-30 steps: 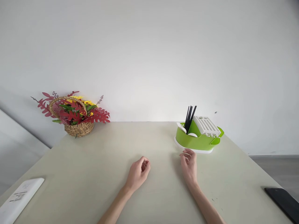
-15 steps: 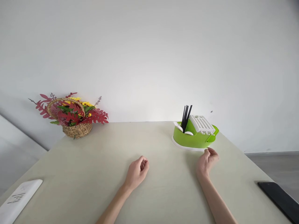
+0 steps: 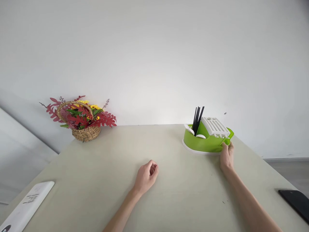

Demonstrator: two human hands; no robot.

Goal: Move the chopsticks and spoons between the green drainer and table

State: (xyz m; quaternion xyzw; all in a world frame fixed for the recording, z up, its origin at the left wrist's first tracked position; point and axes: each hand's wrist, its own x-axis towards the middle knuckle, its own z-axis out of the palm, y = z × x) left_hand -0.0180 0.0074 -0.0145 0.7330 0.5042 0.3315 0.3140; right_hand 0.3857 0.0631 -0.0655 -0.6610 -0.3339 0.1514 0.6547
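Observation:
On the right of the table a green utensil holder (image 3: 202,142) stands upright on a white base, with a slotted white top (image 3: 215,126). Black chopsticks (image 3: 197,121) and white spoons (image 3: 189,130) stand in its left part. My right hand (image 3: 227,156) is at the holder's right end, thumb in front and fingers closed around the lower green edge; its fingertips are partly hidden. My left hand (image 3: 146,175) rests on the table in a loose fist, well apart from the holder, with nothing visible in it.
A wicker basket (image 3: 86,133) of red leaves and yellow flowers stands at the back left near the wall. A white device with printed marks (image 3: 29,206) lies at the front left. A black phone (image 3: 295,203) lies by the right edge.
My right hand has moved up and right from beside the base onto the holder's right end. The whole view has shifted slightly; my left hand keeps its curled pose.

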